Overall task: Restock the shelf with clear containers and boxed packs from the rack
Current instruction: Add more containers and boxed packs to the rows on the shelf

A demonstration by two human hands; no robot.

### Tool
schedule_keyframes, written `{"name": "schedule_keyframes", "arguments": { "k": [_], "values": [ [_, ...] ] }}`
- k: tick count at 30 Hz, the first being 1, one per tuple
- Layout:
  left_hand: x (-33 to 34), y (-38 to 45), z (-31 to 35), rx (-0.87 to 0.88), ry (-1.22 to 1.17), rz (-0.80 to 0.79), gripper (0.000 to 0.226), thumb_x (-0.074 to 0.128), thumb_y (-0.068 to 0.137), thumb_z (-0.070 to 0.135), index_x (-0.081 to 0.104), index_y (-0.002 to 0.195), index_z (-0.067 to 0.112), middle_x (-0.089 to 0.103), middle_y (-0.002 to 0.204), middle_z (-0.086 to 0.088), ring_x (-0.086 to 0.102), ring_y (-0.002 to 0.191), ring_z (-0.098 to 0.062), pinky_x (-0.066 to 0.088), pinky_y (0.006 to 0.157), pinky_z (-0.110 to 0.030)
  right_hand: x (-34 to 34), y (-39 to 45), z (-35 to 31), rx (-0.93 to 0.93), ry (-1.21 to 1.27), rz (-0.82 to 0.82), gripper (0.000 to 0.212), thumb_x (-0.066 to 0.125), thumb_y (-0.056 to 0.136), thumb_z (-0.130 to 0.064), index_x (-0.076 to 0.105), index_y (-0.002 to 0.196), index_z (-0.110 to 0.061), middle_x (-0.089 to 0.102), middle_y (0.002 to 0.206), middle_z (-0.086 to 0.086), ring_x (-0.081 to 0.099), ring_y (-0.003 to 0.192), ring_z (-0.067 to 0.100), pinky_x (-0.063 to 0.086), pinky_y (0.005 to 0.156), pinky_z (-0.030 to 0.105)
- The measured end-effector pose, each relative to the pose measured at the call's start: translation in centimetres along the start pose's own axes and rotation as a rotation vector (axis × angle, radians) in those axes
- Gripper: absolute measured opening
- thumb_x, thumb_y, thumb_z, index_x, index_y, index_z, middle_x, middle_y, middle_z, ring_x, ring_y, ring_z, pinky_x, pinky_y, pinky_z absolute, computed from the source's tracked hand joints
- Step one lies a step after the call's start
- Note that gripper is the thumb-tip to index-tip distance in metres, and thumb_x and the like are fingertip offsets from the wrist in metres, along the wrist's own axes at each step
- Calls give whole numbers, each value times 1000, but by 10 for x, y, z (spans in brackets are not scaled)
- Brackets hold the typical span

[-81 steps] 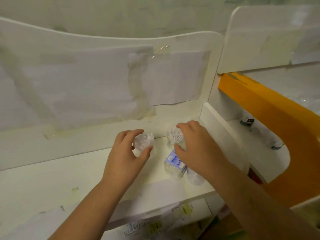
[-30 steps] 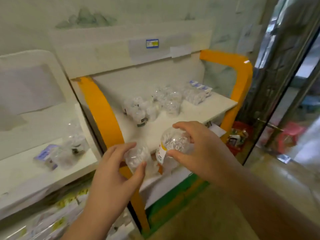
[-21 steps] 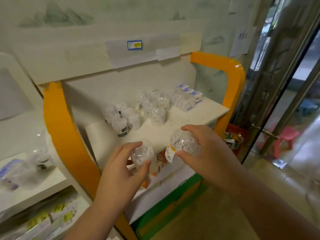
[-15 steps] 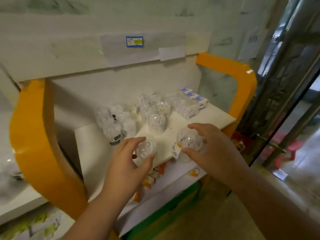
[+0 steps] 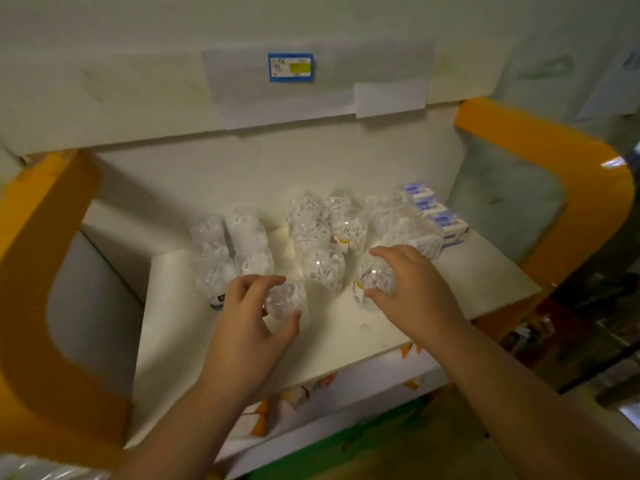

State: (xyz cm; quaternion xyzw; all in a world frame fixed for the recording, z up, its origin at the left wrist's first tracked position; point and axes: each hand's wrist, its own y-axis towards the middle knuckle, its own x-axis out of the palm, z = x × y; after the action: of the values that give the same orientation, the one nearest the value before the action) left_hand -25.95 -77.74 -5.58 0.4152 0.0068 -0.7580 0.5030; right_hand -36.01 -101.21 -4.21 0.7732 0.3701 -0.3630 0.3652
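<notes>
The small clear container (image 5: 285, 301) in my left hand (image 5: 251, 327) sits at the front of the shelf (image 5: 346, 332), upright as far as I can tell, its long axis running up and down and its top toward my palm. My fingers curl over it from above and my thumb presses its near side, so I can set it down straight without knocking the row behind.

My right hand (image 5: 412, 289) grips a second, larger clear container (image 5: 375, 280) the same way, fingers over the rounded top and thumb low on the near side. It stands upright or close to it, with a small yellow and white label at its lower left. I cannot tell whether either base rests on the shelf yet.

I hold both from the top because the places I judge I am aiming for are just in front of the containers already standing there (image 5: 311, 237), which form loose rows running back toward the wall. Blue and white boxed packs (image 5: 438, 213) line the rear right, lying flat in a row. An orange frame (image 5: 571, 168) borders the shelf on both sides.
</notes>
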Motion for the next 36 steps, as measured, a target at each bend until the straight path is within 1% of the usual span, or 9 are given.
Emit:
{"name": "schedule_keyframes", "arguments": {
  "k": [4, 6, 11, 14, 16, 20, 26, 30, 36],
  "values": [
    [7, -2, 6, -71, 67, 65, 47, 74, 78, 38, 54, 121, 38, 43, 117, 13, 50, 100, 3, 52, 82, -27, 9, 23, 7, -97, 55, -26, 62, 76, 79, -30, 50, 135, -32, 49, 132, -5, 50, 120, 20, 46, 100, 38],
    [10, -3, 9, -104, 110, 100, 48, 74, 78, 38, 54, 121, 37, 42, 117, 15, 52, 97, -1, 52, 81, -27, 11, 31, 10, -152, 56, -45, 64, 75, 79, -31, 48, 136, -32, 49, 132, -4, 51, 119, 22, 46, 99, 39],
    [18, -13, 11, -149, 183, 172, 47, 75, 78, 35, 58, 122, 33, 46, 121, 14, 55, 99, -9, 51, 84, -31, -1, 36, 19, -236, 46, -79, 65, 74, 78, -37, 47, 137, -31, 44, 137, -3, 46, 124, 22, 43, 102, 38],
    [24, -15, 7, -200, 214, 205, 49, 76, 77, 30, 59, 123, 30, 48, 124, 9, 55, 101, -11, 52, 87, -33, -14, 37, 21, -307, 58, -56, 61, 75, 77, -34, 52, 133, -26, 47, 133, -3, 47, 120, 22, 41, 102, 33],
    [28, -11, 7, -238, 237, 227, 52, 76, 77, 29, 58, 125, 28, 46, 124, 8, 55, 102, -14, 50, 88, -30, -23, 38, 19, -354, 83, -51, 58, 76, 76, -31, 54, 130, -25, 49, 129, -4, 48, 118, 21, 39, 101, 30],
    [36, -2, 7, -340, 237, 270, 62, 76, 77, 30, 49, 132, 22, 45, 124, 7, 56, 102, -15, 44, 86, -24, -30, 40, 10, -420, 151, -36, 57, 75, 77, -27, 55, 129, -22, 49, 127, -3, 45, 118, 20, 37, 100, 27],
    [25, -16, 15, -476, 272, 249, 86, 75, 74, 48, 28, 145, 29, 42, 137, 5, 49, 120, -12, 49, 97, -36, -23, 40, -5, -473, 219, -69, 59, 76, 76, -27, 54, 131, -21, 50, 127, -3, 46, 119, 21, 32, 99, 23],
    [0, -42, 39, -541, 370, 258, 79, 70, 79, 51, 28, 144, 34, 39, 141, 10, 49, 120, -12, 50, 96, -37, -18, 39, -23, -527, 285, -116, 57, 73, 80, -28, 52, 132, -21, 50, 130, -5, 45, 121, 16, 30, 98, 19],
    [-63, -96, 76, -472, 626, 363, 57, 64, 83, 51, 44, 134, 36, 44, 130, 16, 50, 110, -8, 51, 85, -27, -5, 20, -84, -623, 362, -186, 54, 71, 81, -34, 51, 130, -25, 51, 129, -8, 46, 121, 15, 35, 96, 21]
  ]
}}
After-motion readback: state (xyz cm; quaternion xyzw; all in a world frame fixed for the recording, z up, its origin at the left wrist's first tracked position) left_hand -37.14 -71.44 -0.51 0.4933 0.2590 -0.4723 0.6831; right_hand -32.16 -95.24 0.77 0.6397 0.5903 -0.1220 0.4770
